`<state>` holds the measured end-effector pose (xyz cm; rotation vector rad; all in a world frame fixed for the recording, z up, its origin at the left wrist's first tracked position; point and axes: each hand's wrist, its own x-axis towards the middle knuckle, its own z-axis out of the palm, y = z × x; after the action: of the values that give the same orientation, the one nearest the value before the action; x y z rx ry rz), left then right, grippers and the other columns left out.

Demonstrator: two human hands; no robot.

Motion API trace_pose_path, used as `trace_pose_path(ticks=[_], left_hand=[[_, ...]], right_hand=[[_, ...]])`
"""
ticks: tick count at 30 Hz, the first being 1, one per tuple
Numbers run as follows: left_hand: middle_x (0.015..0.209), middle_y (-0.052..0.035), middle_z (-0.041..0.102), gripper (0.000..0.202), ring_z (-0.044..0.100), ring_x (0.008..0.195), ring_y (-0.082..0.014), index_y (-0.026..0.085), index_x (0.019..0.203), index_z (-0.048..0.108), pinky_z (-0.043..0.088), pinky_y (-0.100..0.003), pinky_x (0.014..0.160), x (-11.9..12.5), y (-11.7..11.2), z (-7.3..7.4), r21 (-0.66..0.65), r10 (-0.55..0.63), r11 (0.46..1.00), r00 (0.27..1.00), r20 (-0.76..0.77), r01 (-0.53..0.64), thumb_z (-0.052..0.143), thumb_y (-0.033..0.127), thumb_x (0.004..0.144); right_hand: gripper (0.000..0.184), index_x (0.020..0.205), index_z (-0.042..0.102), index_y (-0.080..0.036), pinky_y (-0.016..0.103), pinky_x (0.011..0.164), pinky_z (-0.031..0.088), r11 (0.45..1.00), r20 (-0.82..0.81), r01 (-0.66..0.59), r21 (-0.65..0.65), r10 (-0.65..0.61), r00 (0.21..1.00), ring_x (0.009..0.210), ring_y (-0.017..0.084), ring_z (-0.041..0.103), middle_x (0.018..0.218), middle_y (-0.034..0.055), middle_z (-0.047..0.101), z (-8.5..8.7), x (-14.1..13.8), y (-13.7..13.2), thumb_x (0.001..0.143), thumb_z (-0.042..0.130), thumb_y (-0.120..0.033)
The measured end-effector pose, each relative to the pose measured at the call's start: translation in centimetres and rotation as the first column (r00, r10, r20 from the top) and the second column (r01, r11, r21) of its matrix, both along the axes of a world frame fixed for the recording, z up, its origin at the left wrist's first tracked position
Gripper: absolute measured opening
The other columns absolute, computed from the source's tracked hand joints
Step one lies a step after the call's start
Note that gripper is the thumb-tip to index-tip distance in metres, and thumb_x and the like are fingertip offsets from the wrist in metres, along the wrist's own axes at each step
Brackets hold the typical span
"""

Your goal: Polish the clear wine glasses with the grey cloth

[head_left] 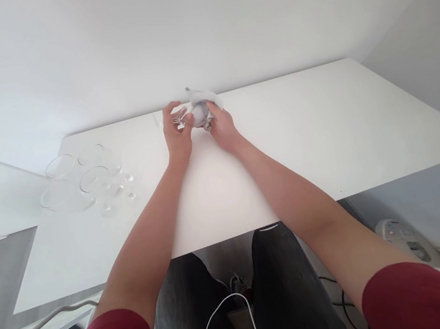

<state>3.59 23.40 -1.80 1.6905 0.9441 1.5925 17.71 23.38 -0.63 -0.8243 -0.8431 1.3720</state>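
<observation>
At the far side of the white table, my left hand has its fingers curled round a clear glass. Most of the glass is hidden by fingers and cloth, so its full shape does not show. My right hand grips a crumpled light grey cloth pressed against the right end of the glass. Whether the cloth reaches inside the glass I cannot tell. Both hands are close together, just above the tabletop.
Several clear stemmed glasses stand grouped at the table's left side. A white wall rises behind the table. A white cable hangs over my lap. On the floor at right is a pale appliance.
</observation>
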Motion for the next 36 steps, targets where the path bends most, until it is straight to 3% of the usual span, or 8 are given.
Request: trace_pose_path(ticks=[2,6,9,12,17,24,31,36], left_hand=[[0.122,-0.0076,0.070,0.052,0.067,0.118,-0.0282,0.036,0.133,0.056,0.056,-0.049,0.102,-0.4,0.4,-0.5,-0.015,0.029,0.999,0.999,0.036,-0.028,0.059,0.069,0.093],[0.141,-0.0061,0.063,0.058,0.057,0.137,-0.0299,0.036,0.133,0.056,0.049,-0.050,0.113,-0.5,1.1,-0.8,0.014,-0.067,0.998,0.998,0.007,0.067,0.060,0.074,0.090],[0.150,-0.0071,0.057,0.067,0.052,0.143,-0.0298,0.033,0.135,0.055,0.049,-0.047,0.115,-0.1,0.8,-0.2,0.041,-0.109,0.993,0.994,-0.013,0.110,0.066,0.076,0.085],[0.138,-0.0070,0.065,0.066,0.058,0.136,-0.0274,0.031,0.136,0.053,0.054,-0.044,0.109,0.1,0.3,0.2,0.024,-0.085,0.996,0.996,-0.026,0.085,0.064,0.075,0.088],[0.117,-0.0039,0.072,0.046,0.069,0.117,-0.0218,0.032,0.121,0.061,0.059,-0.044,0.101,-0.2,0.7,-0.6,-0.082,-0.015,0.996,0.998,0.054,0.020,0.054,0.070,0.097],[0.157,-0.0098,0.052,0.061,0.048,0.148,-0.0336,0.031,0.128,0.061,0.055,-0.045,0.108,0.4,0.4,0.1,0.083,-0.173,0.980,0.982,-0.077,0.179,0.065,0.075,0.086],[0.123,-0.0071,0.070,0.050,0.069,0.118,-0.0273,0.035,0.127,0.061,0.062,-0.043,0.094,0.0,0.4,-0.4,-0.083,-0.038,0.996,0.996,0.078,0.044,0.057,0.072,0.093],[0.141,-0.0083,0.063,0.057,0.059,0.134,-0.0311,0.033,0.127,0.062,0.056,-0.048,0.106,0.2,0.6,-0.5,0.005,-0.151,0.989,0.988,-0.032,0.151,0.068,0.072,0.086]], right_hand=[[0.039,0.112,0.067,-0.029,0.029,0.073,0.058,0.999,-0.015,-0.035,0.027,0.035,0.999,0.092,0.019,0.071,0.088,-0.0010,0.073,0.0,-0.3,-0.3,0.085,0.075,-0.056],[0.029,0.104,0.065,-0.027,0.033,0.075,0.061,0.994,-0.094,-0.106,0.011,0.106,0.990,0.090,0.019,0.071,0.092,0.0006,0.075,0.0,0.1,-0.2,0.086,0.077,-0.046],[0.026,0.100,0.064,-0.026,0.033,0.075,0.061,0.997,-0.118,-0.068,-0.034,0.064,0.991,0.088,0.019,0.071,0.090,0.0010,0.074,0.1,0.6,0.1,0.089,0.072,-0.047],[0.029,0.103,0.066,-0.027,0.031,0.074,0.059,1.000,-0.059,-0.006,-0.012,0.006,0.998,0.091,0.019,0.071,0.087,-0.0002,0.073,0.1,0.4,-0.1,0.088,0.072,-0.052],[0.039,0.112,0.067,-0.031,0.028,0.074,0.058,0.992,0.018,0.001,0.123,-0.003,1.000,0.098,0.020,0.070,0.092,-0.0014,0.074,-0.2,-0.4,-0.6,0.081,0.079,-0.051],[0.033,0.106,0.065,-0.028,0.030,0.069,0.058,0.997,-0.094,0.046,0.060,-0.041,0.995,0.088,0.019,0.071,0.087,0.0004,0.073,-0.3,0.9,0.3,0.087,0.071,-0.054],[0.029,0.105,0.067,-0.029,0.025,0.071,0.056,0.986,0.005,0.080,0.149,-0.082,0.997,0.094,0.018,0.069,0.090,-0.0020,0.072,-0.4,0.0,-0.3,0.080,0.077,-0.040],[0.030,0.104,0.063,-0.028,0.028,0.065,0.056,0.991,-0.085,0.117,0.062,-0.112,0.990,0.081,0.017,0.069,0.086,-0.0020,0.071,-0.7,0.7,0.6,0.080,0.076,-0.039]])
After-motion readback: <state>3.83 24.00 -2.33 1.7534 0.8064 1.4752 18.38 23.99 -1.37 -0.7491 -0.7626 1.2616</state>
